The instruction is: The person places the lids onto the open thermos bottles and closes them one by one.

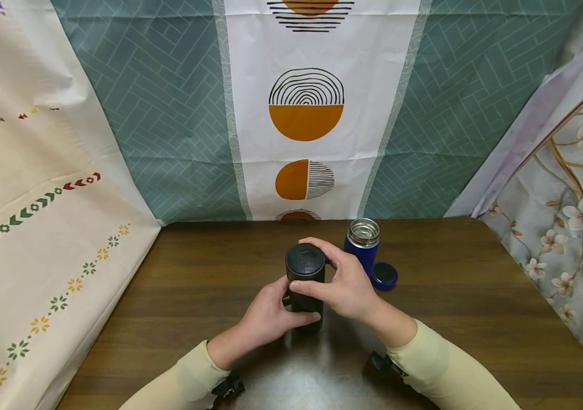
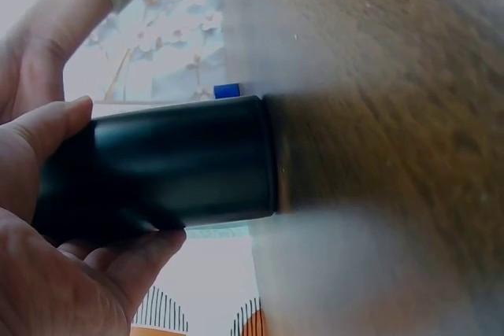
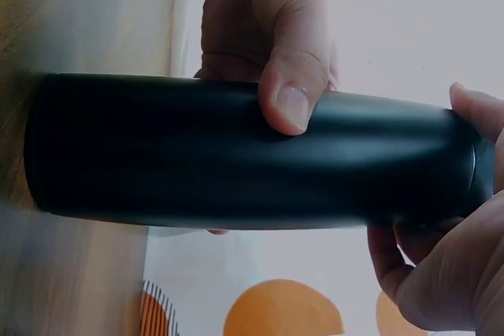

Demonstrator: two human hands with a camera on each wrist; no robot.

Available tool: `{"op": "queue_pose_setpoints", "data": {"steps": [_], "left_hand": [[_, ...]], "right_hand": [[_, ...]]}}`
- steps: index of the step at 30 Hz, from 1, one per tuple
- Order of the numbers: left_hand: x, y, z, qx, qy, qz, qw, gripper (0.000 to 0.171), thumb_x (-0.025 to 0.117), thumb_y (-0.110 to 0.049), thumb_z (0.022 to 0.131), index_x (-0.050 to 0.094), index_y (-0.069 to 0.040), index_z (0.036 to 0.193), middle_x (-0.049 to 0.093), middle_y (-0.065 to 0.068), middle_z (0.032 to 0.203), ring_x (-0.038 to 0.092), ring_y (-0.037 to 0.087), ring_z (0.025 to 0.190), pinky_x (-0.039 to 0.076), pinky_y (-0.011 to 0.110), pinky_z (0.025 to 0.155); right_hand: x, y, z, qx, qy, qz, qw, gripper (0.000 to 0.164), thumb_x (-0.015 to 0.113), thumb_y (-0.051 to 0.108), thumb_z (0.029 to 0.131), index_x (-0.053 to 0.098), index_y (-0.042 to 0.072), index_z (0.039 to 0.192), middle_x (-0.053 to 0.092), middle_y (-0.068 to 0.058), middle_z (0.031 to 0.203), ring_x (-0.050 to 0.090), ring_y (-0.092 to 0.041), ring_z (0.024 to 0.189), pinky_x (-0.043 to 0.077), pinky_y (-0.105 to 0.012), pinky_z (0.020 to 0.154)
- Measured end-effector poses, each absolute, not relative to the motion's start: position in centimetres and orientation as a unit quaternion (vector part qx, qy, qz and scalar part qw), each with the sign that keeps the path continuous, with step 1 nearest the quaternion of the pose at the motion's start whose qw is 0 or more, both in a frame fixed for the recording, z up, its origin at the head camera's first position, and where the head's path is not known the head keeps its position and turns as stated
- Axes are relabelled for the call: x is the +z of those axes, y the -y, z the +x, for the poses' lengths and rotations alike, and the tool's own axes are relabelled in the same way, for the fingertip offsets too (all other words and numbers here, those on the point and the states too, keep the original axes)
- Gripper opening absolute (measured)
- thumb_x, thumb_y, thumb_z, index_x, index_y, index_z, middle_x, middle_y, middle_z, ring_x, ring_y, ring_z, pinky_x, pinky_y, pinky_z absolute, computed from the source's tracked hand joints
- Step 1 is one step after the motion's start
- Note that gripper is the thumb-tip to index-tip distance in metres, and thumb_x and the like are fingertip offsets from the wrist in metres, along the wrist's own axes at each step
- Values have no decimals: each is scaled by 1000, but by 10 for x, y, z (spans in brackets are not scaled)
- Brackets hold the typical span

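Observation:
A black thermos bottle stands upright on the wooden table, its base meeting the tabletop in both wrist views. My left hand grips the lower body, thumb across the near side. Higher up, my right hand holds the bottle around its top, just at the black lid. The lid sits on the bottle. In the right wrist view the left thumb presses on the smooth black side, while the right fingers curl under the top end. The right palm hides part of the upper body.
Behind my right hand stands a blue thermos without its cap, its steel mouth showing. Its blue cap lies beside it on the table. Patterned cloth hangs along the back and sides.

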State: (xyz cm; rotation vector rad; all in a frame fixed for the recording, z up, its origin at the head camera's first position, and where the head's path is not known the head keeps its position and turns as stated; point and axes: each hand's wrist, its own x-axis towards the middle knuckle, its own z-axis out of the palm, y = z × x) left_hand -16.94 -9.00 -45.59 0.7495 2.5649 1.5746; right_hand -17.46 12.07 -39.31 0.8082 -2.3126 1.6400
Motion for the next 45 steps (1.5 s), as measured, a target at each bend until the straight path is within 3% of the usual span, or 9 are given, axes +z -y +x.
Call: {"op": "queue_pose_setpoints", "data": {"steps": [5,10,18,25,30,39,45], "left_hand": [[-455,91,-170,500,-832,242,18,76,100,-31,86,63,-25,152,74,-11,139,72,15,126,60,51,106],[-452,93,-170,494,-832,249,29,73,100,-31,86,65,-25,150,74,-13,136,72,13,124,60,48,106],[-454,99,-178,507,-812,283,61,67,100,-21,84,68,-22,142,76,-11,129,74,11,118,59,44,106],[-453,104,-180,500,-800,313,112,68,100,-24,85,68,-20,145,75,-7,130,71,14,121,57,44,109],[-452,105,-180,493,-796,326,131,68,99,-24,86,67,-19,146,75,-8,132,69,15,125,54,47,112],[-452,104,-179,490,-801,318,127,67,99,-28,87,66,-24,145,73,-13,131,70,12,123,56,46,110],[-453,103,-178,492,-801,323,115,67,99,-28,87,66,-25,145,74,-11,131,71,12,122,58,44,108]], "right_hand": [[-390,-123,-176,533,793,281,93,69,99,27,87,68,20,149,75,6,136,70,-18,127,54,-49,110],[-385,-130,-179,523,802,285,50,75,100,30,85,66,23,151,71,7,143,68,-21,130,51,-55,112],[-386,-145,-195,554,746,369,-24,77,93,20,92,58,20,161,70,1,148,64,-25,138,46,-60,117],[-388,-151,-204,558,688,456,-83,83,89,9,95,49,16,167,70,-5,151,60,-32,145,40,-55,124],[-388,-152,-204,562,671,472,-107,85,89,9,95,48,20,168,67,-11,154,57,-36,148,37,-59,126],[-387,-151,-204,562,681,462,-81,74,92,15,93,58,14,158,72,-9,145,63,-39,140,41,-66,121],[-388,-151,-203,558,688,461,-61,71,92,12,92,60,9,155,75,-3,140,67,-30,135,45,-49,122]]}}
